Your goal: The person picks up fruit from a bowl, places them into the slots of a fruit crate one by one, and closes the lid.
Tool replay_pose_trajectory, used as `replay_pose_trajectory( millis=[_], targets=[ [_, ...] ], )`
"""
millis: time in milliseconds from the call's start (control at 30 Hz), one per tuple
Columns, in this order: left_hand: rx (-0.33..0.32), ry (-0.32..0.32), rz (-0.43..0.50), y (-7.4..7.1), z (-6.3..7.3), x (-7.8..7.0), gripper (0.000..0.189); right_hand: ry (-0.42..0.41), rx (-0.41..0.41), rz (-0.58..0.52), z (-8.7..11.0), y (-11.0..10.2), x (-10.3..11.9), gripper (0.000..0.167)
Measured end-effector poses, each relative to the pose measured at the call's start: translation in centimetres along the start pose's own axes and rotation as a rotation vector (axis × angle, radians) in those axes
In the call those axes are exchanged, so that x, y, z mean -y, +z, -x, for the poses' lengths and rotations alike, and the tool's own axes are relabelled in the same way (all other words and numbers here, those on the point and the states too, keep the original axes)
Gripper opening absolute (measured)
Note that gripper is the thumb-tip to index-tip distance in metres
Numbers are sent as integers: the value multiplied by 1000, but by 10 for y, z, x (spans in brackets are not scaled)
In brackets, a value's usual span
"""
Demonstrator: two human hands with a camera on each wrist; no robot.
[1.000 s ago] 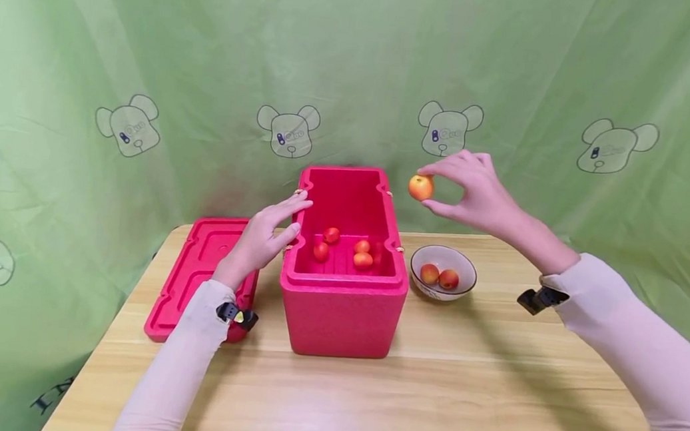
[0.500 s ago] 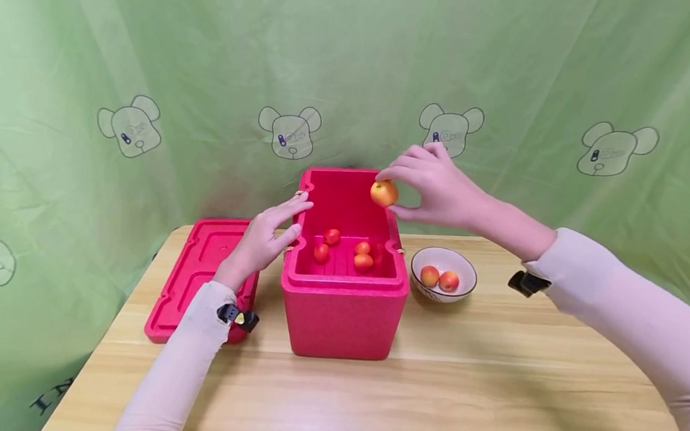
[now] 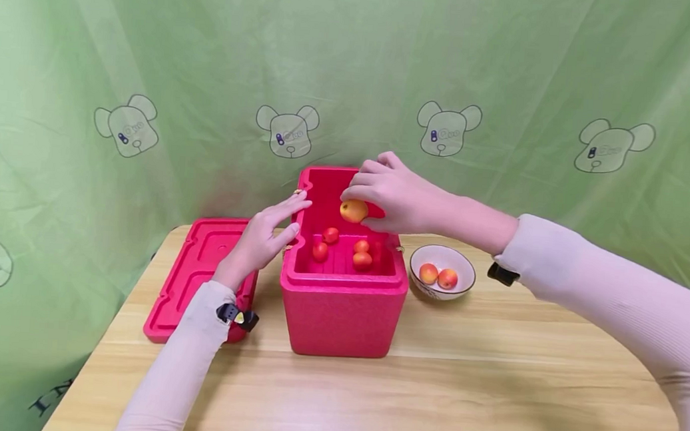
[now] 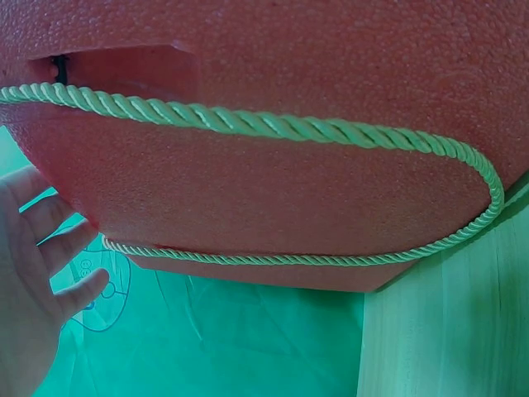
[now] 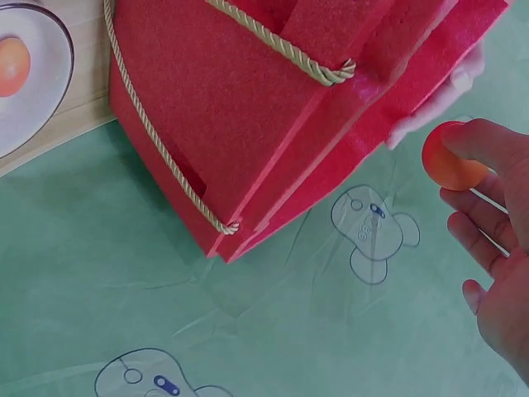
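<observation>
In the head view, my right hand [image 3: 403,196] pinches a small yellow-orange apple [image 3: 353,211] between thumb and fingers, over the open top of a red foam cooler box [image 3: 340,319]. The right wrist view shows the same apple [image 5: 453,157] at the fingertips, its far side hidden by them. My left hand [image 3: 263,236] rests with straight fingers on the box's left rim. Inside the box, several small red-orange fruits lie on the floor, among them one at the front right [image 3: 362,261] and one at the back left [image 3: 331,234].
A white bowl [image 3: 461,267] with two more red-yellow fruits stands right of the box. The box's red lid [image 3: 189,298] lies on the wooden table [image 3: 457,410] to the left. A twisted rope handle [image 4: 281,126] loops along the box side. A green curtain [image 3: 356,56] hangs behind.
My right hand has carried the apple leftward from above the bowl's far side to over the box, then a little lower. The left hand has stayed on the rim.
</observation>
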State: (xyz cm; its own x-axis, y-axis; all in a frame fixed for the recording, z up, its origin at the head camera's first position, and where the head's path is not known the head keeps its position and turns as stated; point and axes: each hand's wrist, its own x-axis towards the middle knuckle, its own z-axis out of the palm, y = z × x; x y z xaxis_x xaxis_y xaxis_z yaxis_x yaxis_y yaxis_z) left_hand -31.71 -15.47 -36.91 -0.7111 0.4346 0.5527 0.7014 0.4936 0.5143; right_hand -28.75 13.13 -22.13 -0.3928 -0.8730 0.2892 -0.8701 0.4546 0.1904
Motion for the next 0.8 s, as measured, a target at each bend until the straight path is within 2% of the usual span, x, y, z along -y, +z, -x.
replay_pose_trajectory(
  millis=[367, 533, 800],
  targets=[
    [1, -3, 6, 0, 0, 0, 53, -65, 81, 39, -11, 18, 5, 38],
    [4, 6, -30, 1, 1, -1, 54, -72, 116, 48, -11, 28, 6, 39],
    [1, 16, -75, -1, 1, -1, 54, -95, 112, 67, -11, 30, 5, 46]
  ],
)
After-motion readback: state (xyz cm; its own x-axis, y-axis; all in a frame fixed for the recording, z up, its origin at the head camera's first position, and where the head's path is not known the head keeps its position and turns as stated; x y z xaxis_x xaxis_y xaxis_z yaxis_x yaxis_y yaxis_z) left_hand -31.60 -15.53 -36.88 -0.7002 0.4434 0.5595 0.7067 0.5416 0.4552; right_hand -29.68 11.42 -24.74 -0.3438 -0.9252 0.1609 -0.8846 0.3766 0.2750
